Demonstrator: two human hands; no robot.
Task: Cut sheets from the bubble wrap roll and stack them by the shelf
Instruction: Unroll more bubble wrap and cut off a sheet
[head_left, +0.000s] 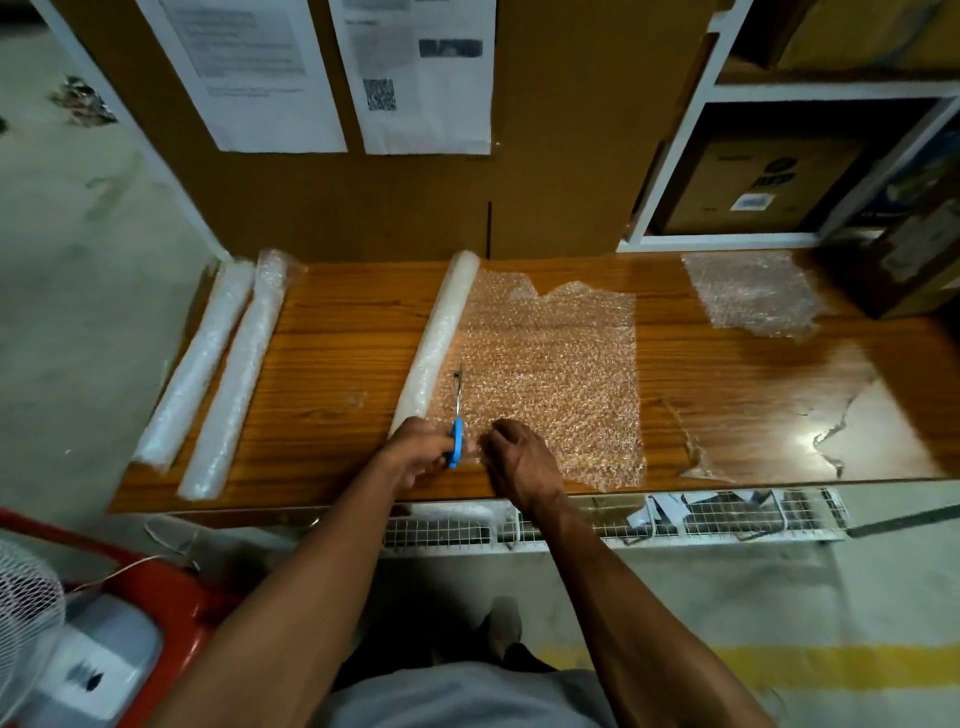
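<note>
your left hand (415, 451) grips blue scissors (456, 426) cutting beside the bubble wrap roll (439, 332); your right hand (517, 457) presses the unrolled sheet (550, 374).

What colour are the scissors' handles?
Bright blue, seen in the head view: scissors held in the left hand.

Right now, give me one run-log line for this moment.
stage: cutting | left hand: holds blue scissors | right hand: pins unrolled sheet | roll: on table | cut sheets: by shelf

Glossy wood table (337, 332) — bubbly plastic wrap (550, 364)
</note>
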